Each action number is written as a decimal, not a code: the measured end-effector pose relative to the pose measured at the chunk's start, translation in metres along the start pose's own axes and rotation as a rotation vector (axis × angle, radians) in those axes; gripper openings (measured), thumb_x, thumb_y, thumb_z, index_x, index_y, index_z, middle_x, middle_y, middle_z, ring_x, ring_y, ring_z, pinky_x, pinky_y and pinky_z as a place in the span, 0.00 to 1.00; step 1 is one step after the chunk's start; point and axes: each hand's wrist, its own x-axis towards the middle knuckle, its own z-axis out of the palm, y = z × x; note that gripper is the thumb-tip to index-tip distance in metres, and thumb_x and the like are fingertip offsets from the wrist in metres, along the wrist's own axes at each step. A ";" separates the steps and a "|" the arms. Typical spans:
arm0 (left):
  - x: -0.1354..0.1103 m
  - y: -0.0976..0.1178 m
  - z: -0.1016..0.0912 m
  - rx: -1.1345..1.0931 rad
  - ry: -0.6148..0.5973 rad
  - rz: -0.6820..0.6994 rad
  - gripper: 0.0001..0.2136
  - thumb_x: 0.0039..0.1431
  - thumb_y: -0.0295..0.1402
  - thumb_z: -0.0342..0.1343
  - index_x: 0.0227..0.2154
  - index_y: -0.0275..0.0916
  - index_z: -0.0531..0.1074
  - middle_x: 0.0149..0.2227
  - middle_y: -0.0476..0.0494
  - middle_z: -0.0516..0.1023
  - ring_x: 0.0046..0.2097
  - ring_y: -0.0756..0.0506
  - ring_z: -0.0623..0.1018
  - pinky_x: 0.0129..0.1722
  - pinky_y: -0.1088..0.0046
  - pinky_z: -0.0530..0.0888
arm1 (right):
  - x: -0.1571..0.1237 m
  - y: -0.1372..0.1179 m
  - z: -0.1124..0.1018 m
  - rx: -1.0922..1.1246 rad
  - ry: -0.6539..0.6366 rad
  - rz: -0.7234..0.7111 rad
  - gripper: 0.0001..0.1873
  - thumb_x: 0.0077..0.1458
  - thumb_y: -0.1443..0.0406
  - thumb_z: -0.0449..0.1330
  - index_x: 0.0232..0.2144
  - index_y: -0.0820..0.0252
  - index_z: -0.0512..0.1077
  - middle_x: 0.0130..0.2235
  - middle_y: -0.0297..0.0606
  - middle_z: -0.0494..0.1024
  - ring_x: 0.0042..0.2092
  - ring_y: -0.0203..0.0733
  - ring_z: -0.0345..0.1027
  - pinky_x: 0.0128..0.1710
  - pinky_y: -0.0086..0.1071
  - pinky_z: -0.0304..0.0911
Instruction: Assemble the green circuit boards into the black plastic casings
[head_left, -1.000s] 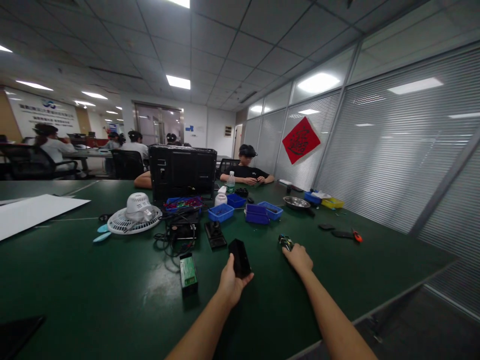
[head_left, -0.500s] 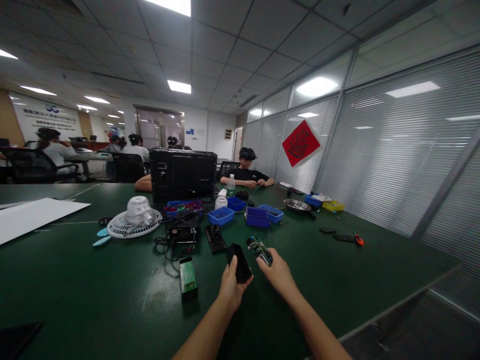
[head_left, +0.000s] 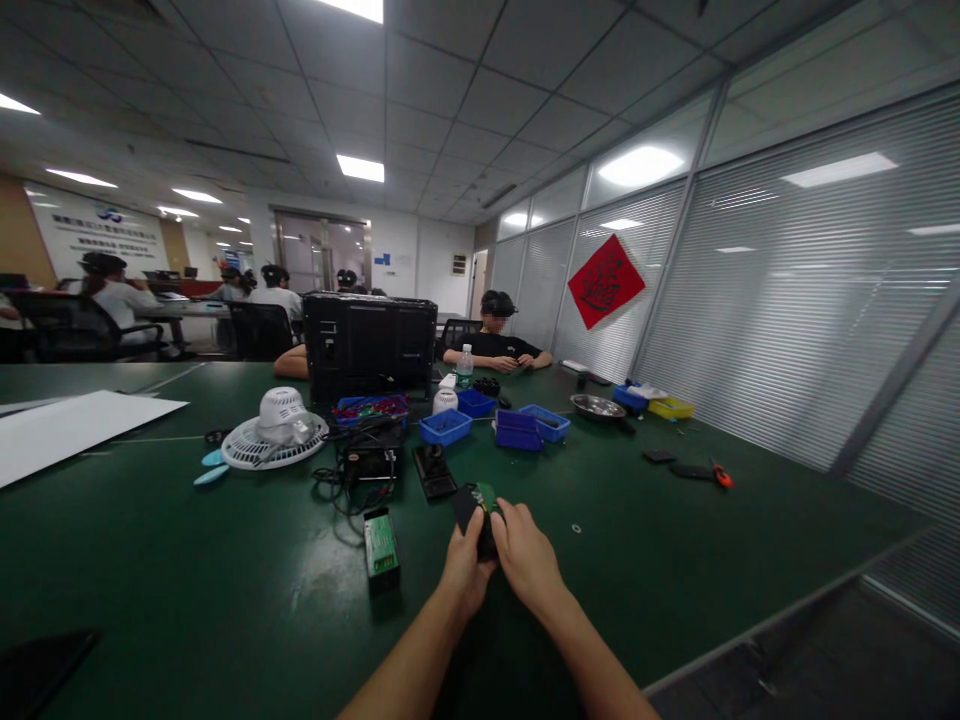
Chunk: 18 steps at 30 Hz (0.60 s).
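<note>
My left hand is closed around a black plastic housing, held tilted above the table. My right hand grips a green circuit board against the housing's upper side; my fingers hide much of both, and I cannot tell how far the board sits inside. To the left on the table lies a black box with a green circuit board showing on top. Beyond my hands rests a black stand-like part. A small pale ring lies right of my hands.
Behind are a black equipment case, a blue bin, another blue bin and a water bottle. A white fan part and cables lie left; orange-handled pliers and a metal dish right. A co-worker sits opposite.
My right hand has moved left with the circuit board, bringing it against the black housing. Both hands are now together. The pale ring now shows on the table where my right hand was.
</note>
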 end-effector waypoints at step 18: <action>-0.001 0.003 -0.001 -0.027 0.014 -0.070 0.23 0.48 0.51 0.53 0.38 0.35 0.69 0.35 0.40 0.76 0.35 0.45 0.76 0.36 0.70 0.69 | -0.002 0.017 -0.001 0.419 0.146 -0.040 0.15 0.51 0.63 0.50 0.37 0.61 0.72 0.32 0.37 0.73 0.31 0.38 0.66 0.32 0.30 0.61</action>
